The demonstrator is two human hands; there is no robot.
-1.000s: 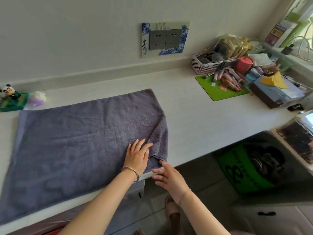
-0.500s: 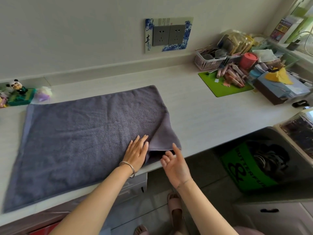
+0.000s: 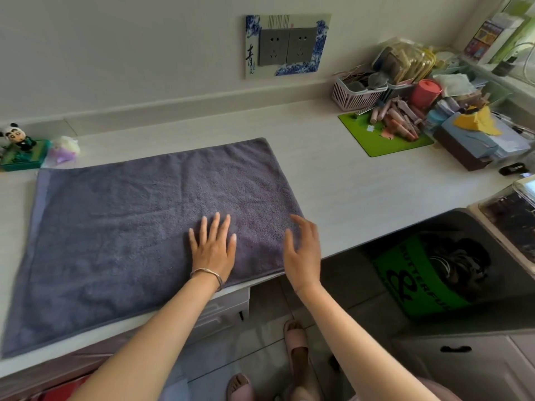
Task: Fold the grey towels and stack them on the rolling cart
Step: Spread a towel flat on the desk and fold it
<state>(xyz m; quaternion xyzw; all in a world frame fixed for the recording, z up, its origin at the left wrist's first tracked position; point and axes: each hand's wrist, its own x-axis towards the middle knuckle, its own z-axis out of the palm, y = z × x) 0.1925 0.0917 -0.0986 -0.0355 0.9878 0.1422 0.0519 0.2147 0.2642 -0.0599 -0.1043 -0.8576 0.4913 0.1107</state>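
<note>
My left hand lay flat on the towel (spread on the counter), my right hand beside it, grip open and empty.

A panda figurine, wall sockets and a green mat.

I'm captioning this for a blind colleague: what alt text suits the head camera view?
A person's left hand lies flat on a grey towel spread over a white counter; the right hand, open, is at the towel's near right corner. A green mat and a panda figurine sit farther back.
</note>
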